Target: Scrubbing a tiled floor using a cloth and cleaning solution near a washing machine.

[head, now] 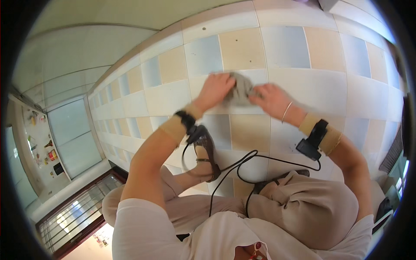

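Note:
Both hands hold a crumpled grey-brown cloth (241, 87) in front of me, low over the tiled floor (292, 94). My left hand (216, 89) grips its left side with bent fingers. On the other side, my right hand (272, 99) pinches the cloth's right edge. The cloth is partly blurred, and I cannot tell whether it touches the tiles. Each wrist wears a beige band with a black strapped device; the left device (196, 133) and the right device (308, 149) trail black cables (240, 159).
My shoes, the left one (208, 152) fully in view, stand on the floor below the cloth. Pale cabinet panels (97, 45) run along the upper left. A sliding glass door (73, 136) and a barred window (74, 214) are at the left. Small dark specks (204, 29) dot the tiles.

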`<act>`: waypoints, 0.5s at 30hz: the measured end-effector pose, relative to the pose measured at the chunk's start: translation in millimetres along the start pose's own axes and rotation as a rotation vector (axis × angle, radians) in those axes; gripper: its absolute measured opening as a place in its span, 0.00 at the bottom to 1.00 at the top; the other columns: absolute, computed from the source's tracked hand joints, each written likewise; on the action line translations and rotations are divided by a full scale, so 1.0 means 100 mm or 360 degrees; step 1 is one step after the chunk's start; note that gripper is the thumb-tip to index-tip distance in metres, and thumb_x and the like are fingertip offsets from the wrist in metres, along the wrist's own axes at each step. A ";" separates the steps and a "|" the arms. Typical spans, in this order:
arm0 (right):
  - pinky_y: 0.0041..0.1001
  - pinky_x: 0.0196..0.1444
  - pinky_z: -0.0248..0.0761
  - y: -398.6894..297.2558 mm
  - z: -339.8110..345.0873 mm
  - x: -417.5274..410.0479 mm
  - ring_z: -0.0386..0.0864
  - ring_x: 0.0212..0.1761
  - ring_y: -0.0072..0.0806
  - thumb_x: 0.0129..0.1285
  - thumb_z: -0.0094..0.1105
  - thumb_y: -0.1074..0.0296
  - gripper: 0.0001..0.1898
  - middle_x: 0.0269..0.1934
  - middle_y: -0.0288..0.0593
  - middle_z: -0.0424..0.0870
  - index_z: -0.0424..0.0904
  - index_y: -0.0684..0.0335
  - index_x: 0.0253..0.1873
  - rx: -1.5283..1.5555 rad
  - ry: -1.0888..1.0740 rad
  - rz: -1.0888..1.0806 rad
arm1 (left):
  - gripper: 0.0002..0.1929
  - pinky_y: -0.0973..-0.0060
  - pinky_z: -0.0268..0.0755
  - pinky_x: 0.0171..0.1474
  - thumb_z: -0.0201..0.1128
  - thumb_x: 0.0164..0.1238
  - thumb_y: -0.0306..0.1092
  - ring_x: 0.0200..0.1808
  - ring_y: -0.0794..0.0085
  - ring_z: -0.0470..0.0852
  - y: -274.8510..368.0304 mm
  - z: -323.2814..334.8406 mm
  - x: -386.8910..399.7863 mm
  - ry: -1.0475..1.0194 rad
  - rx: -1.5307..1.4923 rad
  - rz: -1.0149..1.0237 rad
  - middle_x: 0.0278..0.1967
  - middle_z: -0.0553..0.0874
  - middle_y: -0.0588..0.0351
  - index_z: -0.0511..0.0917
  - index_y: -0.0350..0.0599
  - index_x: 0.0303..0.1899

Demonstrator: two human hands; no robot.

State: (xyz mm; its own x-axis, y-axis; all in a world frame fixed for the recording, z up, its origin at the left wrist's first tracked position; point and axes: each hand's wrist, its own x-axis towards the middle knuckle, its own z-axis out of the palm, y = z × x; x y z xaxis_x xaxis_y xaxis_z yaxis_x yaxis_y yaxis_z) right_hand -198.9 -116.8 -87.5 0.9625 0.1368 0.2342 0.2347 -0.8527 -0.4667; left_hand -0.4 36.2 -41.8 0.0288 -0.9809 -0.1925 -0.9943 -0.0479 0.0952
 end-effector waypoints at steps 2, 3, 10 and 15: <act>0.38 0.53 0.68 0.41 -0.10 0.31 0.71 0.52 0.42 0.52 0.56 0.71 0.20 0.53 0.46 0.71 0.74 0.52 0.52 -0.0078 0.0069 0.0300 | 0.10 0.63 0.66 0.39 0.55 0.55 0.29 0.42 0.63 0.76 -0.42 -0.06 0.49 0.0170 0.0242 -0.0054 0.34 0.75 0.56 0.72 0.48 0.40; 0.39 0.53 0.68 0.64 -0.23 0.53 0.71 0.54 0.43 0.54 0.55 0.71 0.20 0.55 0.48 0.70 0.73 0.52 0.54 -0.0112 0.0105 0.0414 | 0.11 0.63 0.66 0.39 0.56 0.55 0.29 0.43 0.64 0.76 -0.65 -0.12 0.68 0.0209 0.0330 -0.0077 0.35 0.75 0.56 0.72 0.49 0.41; 0.37 0.59 0.66 1.21 -0.31 1.24 0.66 0.61 0.45 0.52 0.62 0.65 0.32 0.66 0.48 0.60 0.64 0.52 0.64 -0.0277 -0.0130 0.0309 | 0.10 0.60 0.70 0.43 0.54 0.59 0.30 0.43 0.57 0.76 -1.46 -0.05 0.55 0.0282 0.0262 -0.0364 0.39 0.78 0.55 0.73 0.46 0.44; 0.34 0.60 0.64 0.76 0.02 1.09 0.66 0.60 0.42 0.48 0.66 0.66 0.31 0.66 0.43 0.61 0.68 0.53 0.60 -0.0181 -0.0180 -0.0170 | 0.11 0.57 0.72 0.38 0.56 0.58 0.32 0.39 0.51 0.76 -0.92 0.20 -0.49 0.0040 0.0028 -0.0536 0.36 0.78 0.47 0.71 0.41 0.42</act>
State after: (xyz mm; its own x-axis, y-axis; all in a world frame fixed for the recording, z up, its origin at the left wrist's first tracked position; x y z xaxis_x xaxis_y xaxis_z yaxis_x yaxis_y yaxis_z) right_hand -75.9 -165.9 -99.7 0.9436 0.2799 0.1767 0.3256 -0.8809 -0.3434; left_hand 87.6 92.8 -60.1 0.3583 -0.9148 -0.1863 -0.9301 -0.3670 0.0131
